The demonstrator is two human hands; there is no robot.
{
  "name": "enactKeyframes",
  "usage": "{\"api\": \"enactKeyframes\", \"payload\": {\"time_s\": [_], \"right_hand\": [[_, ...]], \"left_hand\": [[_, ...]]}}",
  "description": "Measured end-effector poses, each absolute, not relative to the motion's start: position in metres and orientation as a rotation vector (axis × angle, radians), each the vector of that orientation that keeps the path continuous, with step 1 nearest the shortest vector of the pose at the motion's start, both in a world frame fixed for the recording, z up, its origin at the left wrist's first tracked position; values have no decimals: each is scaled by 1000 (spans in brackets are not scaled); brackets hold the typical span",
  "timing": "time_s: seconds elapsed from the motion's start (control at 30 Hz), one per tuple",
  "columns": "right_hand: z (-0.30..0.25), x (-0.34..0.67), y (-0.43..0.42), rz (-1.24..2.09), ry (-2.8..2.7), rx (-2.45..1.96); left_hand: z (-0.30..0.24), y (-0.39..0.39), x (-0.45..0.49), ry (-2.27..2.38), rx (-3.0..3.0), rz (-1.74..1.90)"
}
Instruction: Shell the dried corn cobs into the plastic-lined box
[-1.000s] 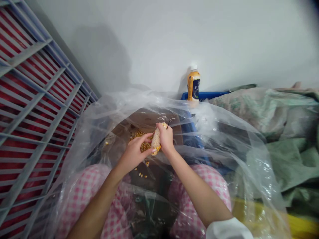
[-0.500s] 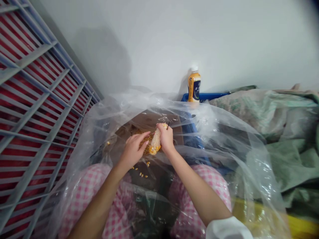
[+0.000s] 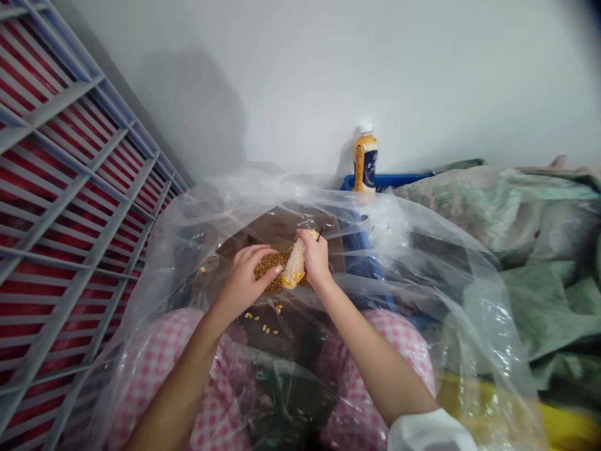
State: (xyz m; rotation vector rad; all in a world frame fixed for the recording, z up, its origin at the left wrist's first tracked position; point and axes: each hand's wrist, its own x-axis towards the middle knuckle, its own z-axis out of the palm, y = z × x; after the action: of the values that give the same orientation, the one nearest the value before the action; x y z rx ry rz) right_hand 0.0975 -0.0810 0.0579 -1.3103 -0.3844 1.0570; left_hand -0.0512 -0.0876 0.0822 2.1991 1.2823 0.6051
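My right hand [image 3: 315,255] is closed round a corn cob [image 3: 295,262] that is mostly stripped, with yellow kernels left at its near end. A thin dark stick-like piece [image 3: 320,233] juts out by the right thumb; what it belongs to is hidden. To the left of the cob is my left hand [image 3: 246,272], its thumb and fingers apart and nothing held. Between the hands shows a pile of loose corn kernels [image 3: 270,269]. Several stray kernels [image 3: 266,329] lie nearer to me on the clear plastic sheet [image 3: 300,313].
A grey plastic crate [image 3: 89,181] with red behind its slats rises on the left. An orange bottle [image 3: 365,160] stands by the white wall, at a blue bin [image 3: 404,180]. Pale green woven sacks [image 3: 526,207] lie on the right. The plastic sheet spreads over my knees.
My left hand has drawn back leftward from the cob and its fingers have opened wider, uncovering more of the pile. The right hand has shifted slightly up with the cob.
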Motion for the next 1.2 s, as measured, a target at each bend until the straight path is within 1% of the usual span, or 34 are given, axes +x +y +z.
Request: {"api": "enactKeyframes", "payload": {"time_s": [0.07, 0.23, 0.3, 0.47, 0.53, 0.63, 0.73, 0.83, 0.9, 1.1, 1.2], "right_hand": [[61, 98, -81, 1106, -356, -1289], [67, 99, -82, 1140, -320, -1267], [68, 98, -83, 1163, -314, -1267], [70, 93, -87, 1235, -378, -1239], [70, 93, -87, 1207, -360, -1230], [70, 97, -85, 1169, -292, -1247], [69, 100, -84, 1171, -273, -1301], [67, 100, -84, 1261, -293, -1322], [67, 100, -84, 1337, -309, -1259], [75, 106, -86, 1523, -406, -1048], [80, 108, -86, 1498, -506, -997]], "left_hand": [[85, -90, -51, 1166, 2138, 532], [85, -94, -45, 1145, 2018, 516], [81, -92, -43, 1156, 2030, 573], [77, -86, -44, 1374, 2050, 770], [81, -87, -45, 1322, 2060, 789], [89, -93, -45, 1193, 2110, 700], [90, -98, -44, 1195, 2170, 592], [86, -98, -43, 1268, 2299, 574], [84, -96, -44, 1303, 2337, 605], [87, -86, -50, 1289, 2017, 752], [91, -85, -51, 1243, 1827, 746]]}}
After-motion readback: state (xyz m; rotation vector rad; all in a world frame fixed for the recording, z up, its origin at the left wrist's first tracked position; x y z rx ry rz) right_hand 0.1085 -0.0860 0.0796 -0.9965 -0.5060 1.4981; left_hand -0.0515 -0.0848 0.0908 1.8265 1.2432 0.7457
